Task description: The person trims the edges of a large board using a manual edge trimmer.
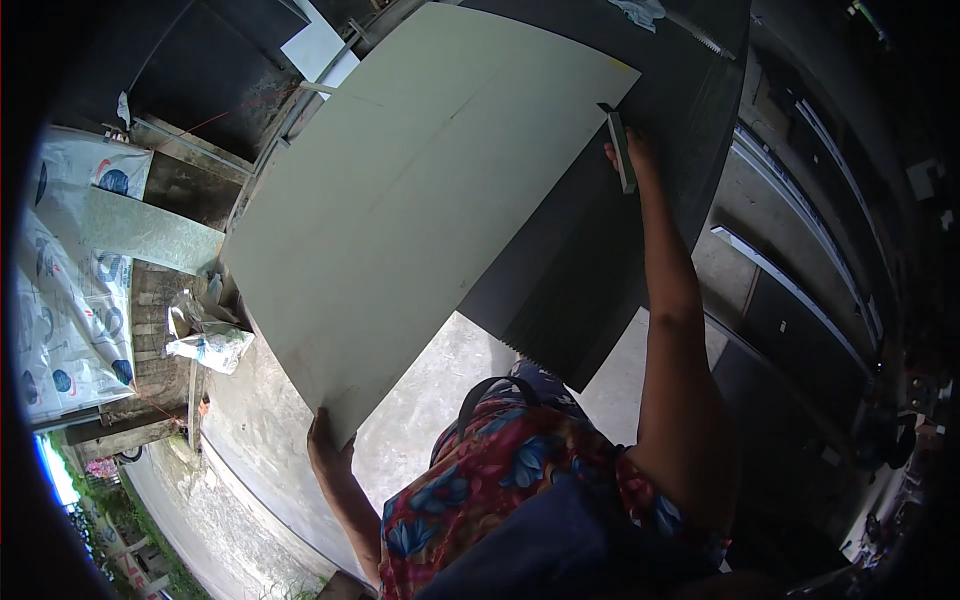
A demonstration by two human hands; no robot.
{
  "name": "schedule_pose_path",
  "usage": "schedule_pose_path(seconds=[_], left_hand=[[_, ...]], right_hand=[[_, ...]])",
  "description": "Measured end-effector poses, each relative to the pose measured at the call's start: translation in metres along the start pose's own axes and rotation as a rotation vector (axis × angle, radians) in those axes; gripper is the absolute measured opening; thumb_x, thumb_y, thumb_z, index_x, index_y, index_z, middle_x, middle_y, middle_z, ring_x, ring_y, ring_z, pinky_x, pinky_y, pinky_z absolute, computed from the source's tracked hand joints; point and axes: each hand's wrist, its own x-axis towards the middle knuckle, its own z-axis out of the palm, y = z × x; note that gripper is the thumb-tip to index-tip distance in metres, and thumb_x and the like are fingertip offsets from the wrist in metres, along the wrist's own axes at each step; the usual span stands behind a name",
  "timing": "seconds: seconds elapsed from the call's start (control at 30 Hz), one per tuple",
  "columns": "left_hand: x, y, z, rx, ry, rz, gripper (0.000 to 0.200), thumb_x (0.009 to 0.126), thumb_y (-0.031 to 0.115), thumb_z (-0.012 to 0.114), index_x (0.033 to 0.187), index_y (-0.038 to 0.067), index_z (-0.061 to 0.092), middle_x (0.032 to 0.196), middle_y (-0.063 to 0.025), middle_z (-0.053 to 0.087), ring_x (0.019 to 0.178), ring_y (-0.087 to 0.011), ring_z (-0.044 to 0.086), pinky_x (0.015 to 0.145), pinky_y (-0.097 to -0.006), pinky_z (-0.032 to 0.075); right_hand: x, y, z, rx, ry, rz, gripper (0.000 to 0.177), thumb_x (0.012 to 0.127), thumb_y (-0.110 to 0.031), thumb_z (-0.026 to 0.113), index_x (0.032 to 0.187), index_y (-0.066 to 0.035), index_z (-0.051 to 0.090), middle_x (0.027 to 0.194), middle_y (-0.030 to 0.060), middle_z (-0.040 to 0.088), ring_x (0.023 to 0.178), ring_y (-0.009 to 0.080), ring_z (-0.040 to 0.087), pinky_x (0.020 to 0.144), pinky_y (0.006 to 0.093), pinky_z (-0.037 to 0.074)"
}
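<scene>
Your left hand (330, 445) is curled around the near corner of the pale board (420, 200), fingers closed over its edge. Your right hand (632, 160) is up at the far right edge, against a narrow strip (621, 150). I cannot tell whether those fingers are gripping or only pressing. The board itself is big and tilted, and it lies partly over the dark sheet (590, 250) with the saw-toothed edge, while its near part hangs out over the concrete floor (270, 440).

The risks, as I judge them:
- You hold a wide board at only two points, far apart. If the left grip slips, the near corner could drop to the floor and chip.
- With so little support in the middle, the board may bend or crack along the faint line across its face.
- The toothed edge of the dark sheet sits close to your right forearm, so a sudden shift could scrape you.

As for containers, a white plastic bag (208, 345) sits on the floor just left of the board. It bulges, but its contents are hidden. Printed sacks (65, 300) lie further left, and I cannot see what is in them.
</scene>
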Motion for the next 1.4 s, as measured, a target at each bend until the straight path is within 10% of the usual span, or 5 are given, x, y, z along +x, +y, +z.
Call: schedule_pose_path(seconds=[0.17,0.3,0.8,1.0,1.4], left_hand=[[-0.007,-0.065,0.019,-0.561,0.052,-0.465,0.061,0.063,0.003,0.071,0.119,-0.007,0.049,0.103,-0.0248,0.06,0.093,-0.037,0.06,0.076,-0.0412,0.05],[-0.004,-0.023,0.0,0.109,-0.035,0.097,0.067,0.062,0.004,0.072,0.123,-0.006,0.047,0.103,-0.0251,0.059,0.092,-0.0362,0.06,0.074,-0.04,0.05],[0.009,-0.001,0.006,-0.127,-0.092,-0.115,0.041,0.075,-0.002,0.066,0.113,-0.005,0.053,0.097,-0.0189,0.061,0.084,-0.0295,0.061,0.07,-0.0397,0.051],[0.022,-0.02,0.018,-1.172,-0.088,-0.762,0.035,0.092,0.025,0.051,0.113,-0.003,0.053,0.1,-0.0118,0.057,0.085,-0.0224,0.055,0.069,-0.0371,0.047],[0.027,-0.008,0.024,-1.242,-0.097,-0.76,0.034,0.093,0.027,0.047,0.112,-0.001,0.054,0.098,-0.0094,0.059,0.082,-0.0195,0.056,0.067,-0.0318,0.046]], right_hand=[[-0.026,0.014,0.004,-0.012,-0.084,0.019,0.031,0.097,-0.032,0.035,0.102,-0.007,0.052,0.075,0.0095,0.063,0.056,0.0149,0.06,0.044,0.0267,0.047],[-0.07,0.03,0.021,-0.006,-0.128,0.027,0.031,0.097,-0.034,0.036,0.101,-0.007,0.052,0.073,0.0091,0.062,0.055,0.0134,0.059,0.044,0.0253,0.046],[-0.21,0.066,0.081,-0.039,-0.18,-0.006,0.031,0.097,-0.031,0.038,0.1,-0.005,0.054,0.069,0.0067,0.063,0.053,0.011,0.059,0.045,0.0238,0.047],[-0.271,0.077,0.109,-0.056,-0.26,0.026,0.03,0.098,-0.031,0.037,0.103,-0.005,0.053,0.07,0.0066,0.063,0.054,0.0107,0.059,0.047,0.024,0.047],[-0.33,0.102,0.139,-0.032,-0.384,0.035,0.032,0.098,-0.03,0.034,0.106,-0.004,0.05,0.072,0.0097,0.064,0.053,0.0143,0.061,0.046,0.0247,0.046]])
